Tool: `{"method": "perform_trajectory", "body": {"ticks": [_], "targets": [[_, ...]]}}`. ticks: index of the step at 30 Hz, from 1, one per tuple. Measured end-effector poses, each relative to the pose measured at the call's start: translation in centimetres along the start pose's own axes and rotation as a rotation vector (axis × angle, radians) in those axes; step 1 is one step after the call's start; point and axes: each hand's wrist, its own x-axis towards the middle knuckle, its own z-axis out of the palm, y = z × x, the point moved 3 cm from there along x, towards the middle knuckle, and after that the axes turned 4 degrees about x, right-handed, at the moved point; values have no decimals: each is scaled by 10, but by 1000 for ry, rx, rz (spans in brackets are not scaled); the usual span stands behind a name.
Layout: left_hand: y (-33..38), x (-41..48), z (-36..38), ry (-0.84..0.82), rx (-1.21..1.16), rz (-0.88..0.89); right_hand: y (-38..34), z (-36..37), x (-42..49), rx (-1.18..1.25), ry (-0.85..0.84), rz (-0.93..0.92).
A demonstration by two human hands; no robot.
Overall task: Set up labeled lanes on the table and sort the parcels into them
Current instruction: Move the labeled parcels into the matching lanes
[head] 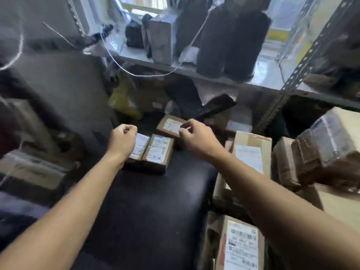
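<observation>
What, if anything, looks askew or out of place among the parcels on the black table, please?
The far parcel, by the right hand, lies turned at an angle, whereas the two nearer parcels sit squared side by side. Otherwise nothing on the table looks spilled or damaged.

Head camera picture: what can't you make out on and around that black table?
Head view only.
The left box is partly hidden under the left hand.
The right hand has curled fingers that hide whether it pinches anything.
The far box has a label too blurred to read.
The big labelled box is cut off by the bottom edge.
The shelf parcels are motion-blurred.
</observation>
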Motion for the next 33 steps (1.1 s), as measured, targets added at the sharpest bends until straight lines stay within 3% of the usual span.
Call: {"method": "perform_trajectory", "body": {"ticks": [6,11,17,20,30,33], "targets": [[-80,33,20,-184,91,-13,71,117,44,71,-202,369],[-116,51,67,-330,165,66,118,172,69,120,-131,523],[-142,54,96,-380,336,188,147,207,90,283,-39,520],[-149,53,96,-423,432,149,149,215,93,332,-52,500],[-139,57,93,-355,292,158,147,211,88,373,-29,544],[-146,51,93,-352,275,45,155,205,79,291,-19,611]]}}
